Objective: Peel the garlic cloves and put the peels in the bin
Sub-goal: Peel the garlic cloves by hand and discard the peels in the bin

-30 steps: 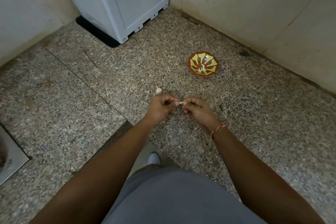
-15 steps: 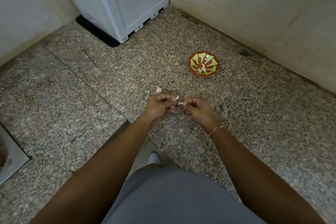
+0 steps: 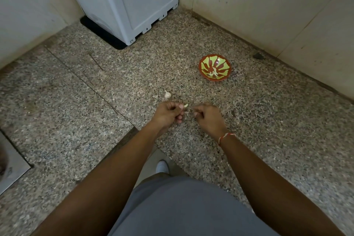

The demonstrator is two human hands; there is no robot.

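Note:
My left hand (image 3: 169,114) pinches a pale garlic clove (image 3: 185,105) at its fingertips, just above the speckled stone counter. A hand's width to the right, my right hand (image 3: 207,118) has its fingers curled and pinches a thin scrap of garlic peel (image 3: 188,111). One more garlic piece (image 3: 167,94) lies on the counter just beyond my left hand. A red and green patterned bowl (image 3: 214,68) with pale bits in it stands further back to the right. No bin shows in this view.
A large grey plastic container (image 3: 126,0) stands in the back corner against the beige walls. The counter's front edge (image 3: 126,136) steps inward below my hands. A steel sink rim (image 3: 11,165) shows at the far left. A small dark object (image 3: 258,55) lies by the right wall.
My hands were joined on the clove and have drawn apart. The clove stays in my left hand, and a scrap of peel has come away with my right hand.

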